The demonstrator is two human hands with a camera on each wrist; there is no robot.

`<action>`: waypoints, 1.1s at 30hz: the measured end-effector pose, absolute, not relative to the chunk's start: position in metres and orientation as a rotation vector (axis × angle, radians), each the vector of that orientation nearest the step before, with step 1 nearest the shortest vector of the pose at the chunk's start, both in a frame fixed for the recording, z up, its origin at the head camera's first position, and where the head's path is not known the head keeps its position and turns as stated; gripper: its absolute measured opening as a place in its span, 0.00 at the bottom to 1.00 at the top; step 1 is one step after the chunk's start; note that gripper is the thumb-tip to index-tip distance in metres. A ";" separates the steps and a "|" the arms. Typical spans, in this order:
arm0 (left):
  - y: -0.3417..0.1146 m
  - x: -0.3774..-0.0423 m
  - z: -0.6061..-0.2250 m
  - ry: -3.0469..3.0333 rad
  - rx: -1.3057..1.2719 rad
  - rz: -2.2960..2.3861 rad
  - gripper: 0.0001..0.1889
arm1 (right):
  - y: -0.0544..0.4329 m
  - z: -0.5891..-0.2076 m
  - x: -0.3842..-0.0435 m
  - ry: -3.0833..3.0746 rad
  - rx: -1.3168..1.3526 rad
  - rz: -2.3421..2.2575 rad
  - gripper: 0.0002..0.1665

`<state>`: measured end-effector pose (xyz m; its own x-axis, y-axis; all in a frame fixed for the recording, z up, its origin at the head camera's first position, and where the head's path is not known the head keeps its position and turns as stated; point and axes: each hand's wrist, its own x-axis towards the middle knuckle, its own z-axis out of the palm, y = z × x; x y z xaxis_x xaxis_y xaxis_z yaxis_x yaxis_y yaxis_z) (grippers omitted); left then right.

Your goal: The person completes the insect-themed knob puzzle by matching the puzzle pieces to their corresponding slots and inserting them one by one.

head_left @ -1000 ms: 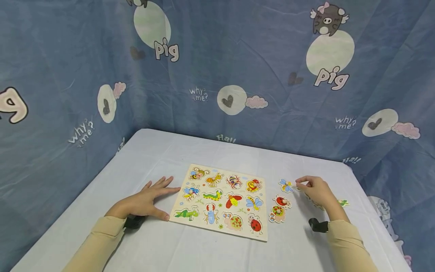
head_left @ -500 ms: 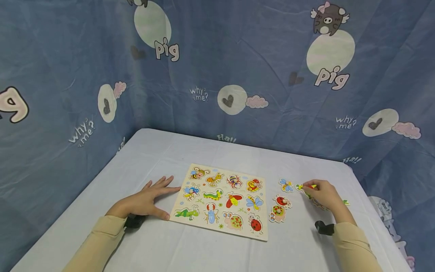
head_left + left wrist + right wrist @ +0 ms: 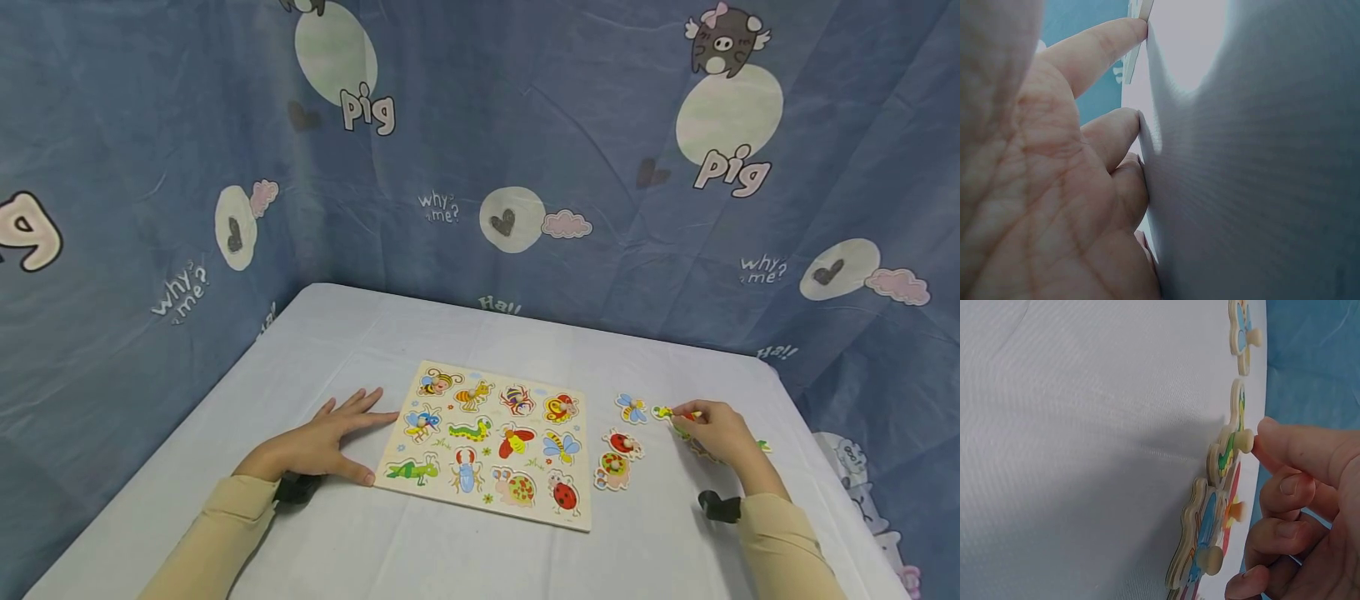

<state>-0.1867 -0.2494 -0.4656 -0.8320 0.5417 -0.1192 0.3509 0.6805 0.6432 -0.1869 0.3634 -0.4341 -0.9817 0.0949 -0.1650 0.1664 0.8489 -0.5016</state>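
My left hand (image 3: pixel 318 437) lies spread on the table, with its index fingertip and thumb touching the left side of a wooden insect puzzle board (image 3: pixel 532 523). In the left wrist view, straight fingers (image 3: pixel 1100 50) rest against the cloth and the board's edge. My right hand (image 3: pixel 716 432) pinches the small knob of a green caterpillar puzzle piece (image 3: pixel 1229 453) with thumb and index finger; the other fingers are curled. This piece lies low beside a blue beetle piece (image 3: pixel 1200 531) and a red-winged piece (image 3: pixel 1235 481), partly hidden by the hand in the head view.
Between board and right hand lie a blue-winged bee piece (image 3: pixel 632 408), a ladybird piece (image 3: pixel 622 444) and a snail piece (image 3: pixel 612 472). A green piece (image 3: pixel 763 447) shows past the right wrist. White cloth covers the table (image 3: pixel 450 567); a blue printed curtain (image 3: pixel 420 267) stands behind.
My right hand has shifted right and slightly nearer, uncovering the caterpillar's head; over the last half second it moved only slightly. The left hand and board have not moved.
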 end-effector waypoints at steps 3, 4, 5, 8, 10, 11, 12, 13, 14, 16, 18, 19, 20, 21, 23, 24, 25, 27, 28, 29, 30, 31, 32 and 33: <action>-0.249 -0.187 -0.466 2.598 0.704 0.899 0.52 | 0.364 -0.433 -0.188 2.889 0.200 -0.791 0.22; -0.249 -0.187 -0.466 2.599 0.705 0.896 0.52 | 0.363 -0.433 -0.188 2.888 0.202 -0.785 0.22; -0.249 -0.187 -0.466 2.599 0.707 0.894 0.52 | 0.364 -0.433 -0.189 2.886 0.207 -0.780 0.22; -0.249 -0.187 -0.466 2.600 0.713 0.887 0.52 | 0.363 -0.433 -0.189 2.877 0.230 -0.764 0.22; -0.250 -0.187 -0.466 2.599 0.716 0.890 0.51 | 0.364 -0.434 -0.190 2.876 0.239 -0.759 0.21; -0.250 -0.187 -0.466 2.598 0.716 0.893 0.51 | 0.364 -0.434 -0.190 2.878 0.241 -0.757 0.21; -0.249 -0.187 -0.465 2.597 0.715 0.898 0.51 | 0.363 -0.434 -0.190 2.882 0.241 -0.753 0.21; -0.249 -0.187 -0.465 2.596 0.713 0.902 0.51 | 0.363 -0.434 -0.190 2.888 0.239 -0.748 0.20; -0.249 -0.186 -0.465 2.594 0.710 0.907 0.51 | 0.363 -0.434 -0.191 2.891 0.238 -0.748 0.20; -0.249 -0.186 -0.465 2.594 0.706 0.908 0.51 | 0.362 -0.434 -0.191 2.897 0.232 -0.744 0.19; -0.249 -0.185 -0.465 2.595 0.703 0.908 0.51 | 0.361 -0.435 -0.191 2.893 0.232 -0.745 0.18; -0.249 -0.185 -0.465 2.596 0.702 0.907 0.52 | 0.361 -0.435 -0.191 2.891 0.226 -0.743 0.18; -0.249 -0.185 -0.465 2.596 0.701 0.906 0.52 | 0.360 -0.436 -0.190 2.886 0.224 -0.743 0.18; -0.249 -0.185 -0.465 2.597 0.701 0.905 0.52 | 0.360 -0.436 -0.190 2.883 0.215 -0.738 0.18; -0.249 -0.184 -0.465 2.598 0.701 0.904 0.52 | 0.360 -0.437 -0.190 2.879 0.198 -0.731 0.17; -0.249 -0.185 -0.464 2.598 0.701 0.904 0.52 | 0.360 -0.437 -0.189 2.878 0.190 -0.727 0.17; -0.249 -0.185 -0.464 2.599 0.702 0.902 0.52 | 0.360 -0.438 -0.189 2.881 0.177 -0.721 0.17; -0.249 -0.185 -0.464 2.600 0.703 0.901 0.52 | 0.360 -0.438 -0.189 2.884 0.161 -0.721 0.16; -0.249 -0.185 -0.464 2.600 0.704 0.900 0.52 | 0.360 -0.438 -0.189 2.888 0.151 -0.722 0.15; -0.249 -0.185 -0.464 2.600 0.703 0.900 0.52 | 0.360 -0.438 -0.189 2.892 0.145 -0.723 0.15; -0.249 -0.185 -0.464 2.600 0.703 0.901 0.52 | 0.359 -0.439 -0.188 2.895 0.136 -0.726 0.15; -0.249 -0.185 -0.464 2.601 0.703 0.900 0.52 | 0.359 -0.439 -0.188 2.899 0.126 -0.727 0.14; -0.249 -0.185 -0.464 2.601 0.703 0.900 0.52 | 0.359 -0.439 -0.187 2.902 0.114 -0.727 0.14; -0.249 -0.185 -0.464 2.601 0.703 0.899 0.52 | 0.358 -0.439 -0.187 2.907 0.104 -0.727 0.14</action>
<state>-0.1848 -0.2488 -0.4639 -0.8352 0.5369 -0.1191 0.3488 0.6846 0.6400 -0.1868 0.3582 -0.4391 -0.9873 0.0325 -0.1554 0.1018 0.8807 -0.4626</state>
